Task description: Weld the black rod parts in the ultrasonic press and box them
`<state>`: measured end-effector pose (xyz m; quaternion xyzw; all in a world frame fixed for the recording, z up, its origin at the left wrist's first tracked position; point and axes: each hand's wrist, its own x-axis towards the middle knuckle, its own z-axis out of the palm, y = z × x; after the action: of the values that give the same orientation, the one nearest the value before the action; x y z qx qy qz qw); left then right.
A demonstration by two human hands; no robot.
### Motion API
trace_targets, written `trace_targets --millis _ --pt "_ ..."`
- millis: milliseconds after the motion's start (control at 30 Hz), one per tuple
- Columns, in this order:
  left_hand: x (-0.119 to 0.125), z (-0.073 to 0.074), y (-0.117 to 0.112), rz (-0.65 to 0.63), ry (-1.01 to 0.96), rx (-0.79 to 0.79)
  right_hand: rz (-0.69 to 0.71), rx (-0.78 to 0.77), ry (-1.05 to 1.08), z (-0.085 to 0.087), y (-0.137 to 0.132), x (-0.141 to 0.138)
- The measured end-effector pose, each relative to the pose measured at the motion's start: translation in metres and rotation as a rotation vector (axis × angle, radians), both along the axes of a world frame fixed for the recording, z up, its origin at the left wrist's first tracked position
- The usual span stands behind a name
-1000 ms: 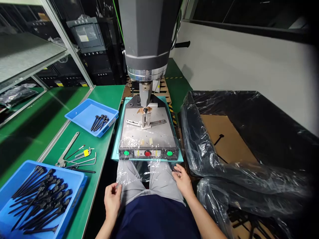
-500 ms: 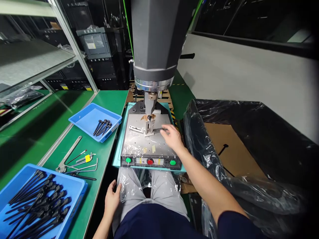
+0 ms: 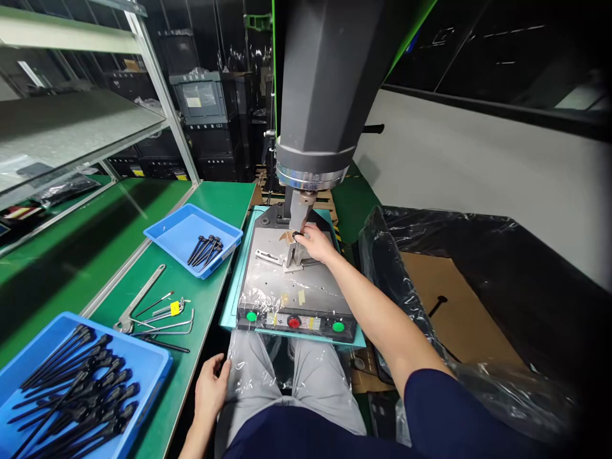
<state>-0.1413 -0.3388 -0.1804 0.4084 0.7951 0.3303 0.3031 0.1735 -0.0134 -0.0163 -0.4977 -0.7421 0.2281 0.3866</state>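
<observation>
My right hand (image 3: 316,245) reaches under the pointed metal tip (image 3: 301,210) of a press-like machine. Its thumb and fingertips close on the dark head of a black thin-stemmed part (image 3: 297,235), which sits at the top of a small metal fixture (image 3: 291,256). The fixture stands on the machine's steel plate (image 3: 268,287); the part's stem is hidden. Low beside my thigh, my left hand (image 3: 210,386) hangs with loosely bent fingers and the thumb apart, holding nothing.
Two blue trays (image 3: 167,252) (image 3: 160,376) hold black thin-stemmed parts on the green bench to the left. An adjustable wrench (image 3: 143,296) and hex keys (image 3: 184,325) lie between them. Green and red buttons (image 3: 294,322) line the plate's front. A plastic-lined box (image 3: 482,319) stands right.
My right hand has moved from the fixture's right side up to the black part's head and closed on it. My left hand stays low by my thigh. The view has shifted slightly.
</observation>
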Motion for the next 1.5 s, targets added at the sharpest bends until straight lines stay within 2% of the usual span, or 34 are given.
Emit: trace_targets --millis 100,200,300,400,467,567,667,767,867,1033,1233,1500 --pt "-0.001 0.010 0.003 0.007 0.100 0.054 0.007 0.011 0.080 0.007 -0.013 0.006" --pt "0.005 0.031 0.006 0.002 0.082 0.122 0.008 -0.025 0.218 0.011 -0.047 0.014" --pt "0.021 0.062 0.018 -0.114 -0.070 0.220 0.084 -0.247 0.479 0.012 -0.093 0.014" --pt "0.045 0.099 0.042 -0.268 -0.264 0.329 0.263 -0.568 0.773 0.012 -0.134 0.003" --pt "0.062 0.122 0.060 -0.320 -0.392 0.397 0.364 -0.719 0.884 0.013 -0.152 -0.008" --pt "0.083 0.153 0.085 -0.367 -0.528 0.484 0.447 -0.839 0.934 0.013 -0.168 -0.024" --pt "0.095 0.172 0.100 -0.463 -0.544 0.561 0.469 -0.870 0.957 0.011 -0.177 -0.034" --pt "0.100 0.176 0.106 -0.534 -0.525 0.599 0.463 -0.876 0.981 0.008 -0.181 -0.041" --pt "0.100 0.171 0.106 -0.515 -0.527 0.607 0.447 -0.879 0.993 0.006 -0.183 -0.047" --pt "0.096 0.163 0.105 -0.377 -0.592 0.601 0.418 -0.899 1.032 -0.008 -0.191 -0.059" --pt "0.082 0.169 0.107 -0.201 -0.655 0.629 0.489 -0.987 0.878 -0.031 -0.214 -0.076" --pt "0.074 0.179 0.104 -0.102 -0.763 0.627 0.448 -0.868 0.890 -0.029 -0.223 -0.093"
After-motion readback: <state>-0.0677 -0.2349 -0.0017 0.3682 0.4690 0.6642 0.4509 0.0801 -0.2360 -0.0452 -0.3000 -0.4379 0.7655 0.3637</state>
